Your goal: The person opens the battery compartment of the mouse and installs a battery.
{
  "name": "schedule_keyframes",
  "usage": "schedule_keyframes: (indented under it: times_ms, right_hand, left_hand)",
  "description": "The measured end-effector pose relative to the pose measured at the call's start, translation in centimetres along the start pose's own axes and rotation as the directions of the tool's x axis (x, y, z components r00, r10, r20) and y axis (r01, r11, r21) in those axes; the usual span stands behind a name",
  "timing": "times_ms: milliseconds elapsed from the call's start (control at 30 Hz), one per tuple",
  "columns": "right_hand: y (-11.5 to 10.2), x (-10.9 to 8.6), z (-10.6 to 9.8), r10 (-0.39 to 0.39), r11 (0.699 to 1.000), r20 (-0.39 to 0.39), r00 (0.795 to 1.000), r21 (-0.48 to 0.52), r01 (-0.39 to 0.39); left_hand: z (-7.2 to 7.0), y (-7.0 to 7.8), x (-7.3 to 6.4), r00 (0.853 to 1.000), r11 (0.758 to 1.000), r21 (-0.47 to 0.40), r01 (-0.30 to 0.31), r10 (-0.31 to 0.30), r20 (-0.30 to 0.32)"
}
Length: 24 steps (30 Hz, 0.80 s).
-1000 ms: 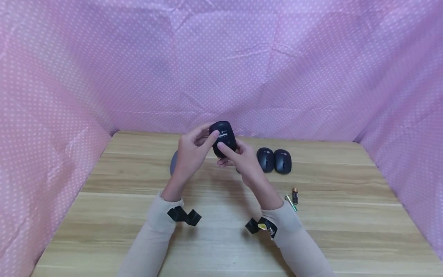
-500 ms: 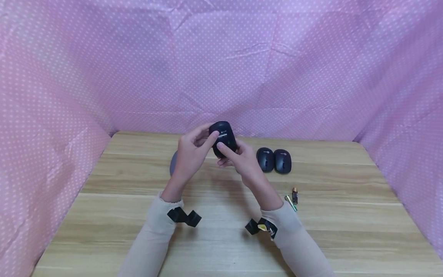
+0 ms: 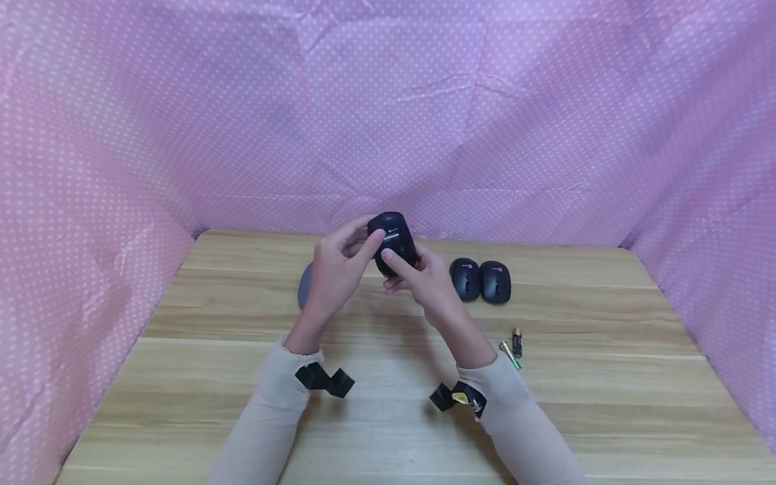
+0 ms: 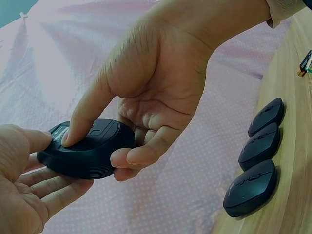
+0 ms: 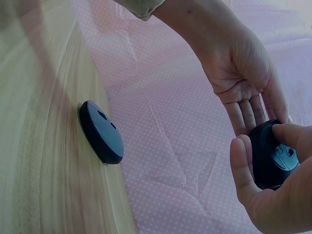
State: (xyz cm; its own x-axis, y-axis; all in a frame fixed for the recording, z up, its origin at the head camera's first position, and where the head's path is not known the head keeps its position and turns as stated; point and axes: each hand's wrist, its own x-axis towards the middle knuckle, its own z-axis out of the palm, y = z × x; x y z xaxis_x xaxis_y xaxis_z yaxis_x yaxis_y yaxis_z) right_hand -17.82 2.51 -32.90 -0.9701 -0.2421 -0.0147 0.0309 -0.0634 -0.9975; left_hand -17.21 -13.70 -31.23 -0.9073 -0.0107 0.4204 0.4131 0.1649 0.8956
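Note:
A black computer mouse [image 3: 394, 225] is held up above the table, its underside with a white-printed label facing me. My left hand [image 3: 339, 263] grips its left side, thumb on the label. On the lower right, my right hand [image 3: 433, 283] holds it, with the thumb pressing the underside and the fingers curled beneath. The left wrist view shows the right thumb on the raised underside of the mouse [image 4: 92, 158], by a rectangular outline. In the right wrist view both hands surround the mouse [image 5: 265, 158], and part of its underside shows.
Two black mice, one [image 3: 465, 279] beside the other [image 3: 496, 282], lie right of my hands; the left wrist view adds a third mouse [image 4: 251, 187] in their row. Another mouse [image 3: 305, 286] sits partly behind my left hand. A black battery [image 3: 517, 342] and a green one [image 3: 510, 355] lie near my right forearm.
Both hands and the mouse have shifted very slightly to the right in the head view. The grip on the mouse looks the same.

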Motion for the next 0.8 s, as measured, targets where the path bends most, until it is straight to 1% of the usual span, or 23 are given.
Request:
schedule_keyframes:
  times_ms: [167,367,567,800]
  right_hand:
    - [-0.01,-0.09,-0.07,-0.007,1.0,0.0,1.0,-0.002,0.007]
    - [-0.13,-0.27,-0.17,-0.007,1.0,0.007,1.0,-0.007,0.007]
    - [-0.16,-0.4,-0.3,0.011,1.0,0.006,1.0,-0.024,-0.011]
    - [-0.04,-0.28,-0.41,0.065,0.995,-0.048,0.997,-0.076,-0.069]
  left_hand:
    - [0.14,-0.01,-0.09,1.0,1.0,0.009,-0.007,0.007,-0.011]
    - [0.18,0.16,-0.18,1.0,1.0,-0.002,-0.001,0.001,-0.022]
    - [0.14,0.11,-0.13,0.999,0.999,-0.024,0.028,-0.028,-0.025]
    - [-0.38,-0.14,-0.08,0.997,0.997,-0.041,0.07,-0.071,-0.039]
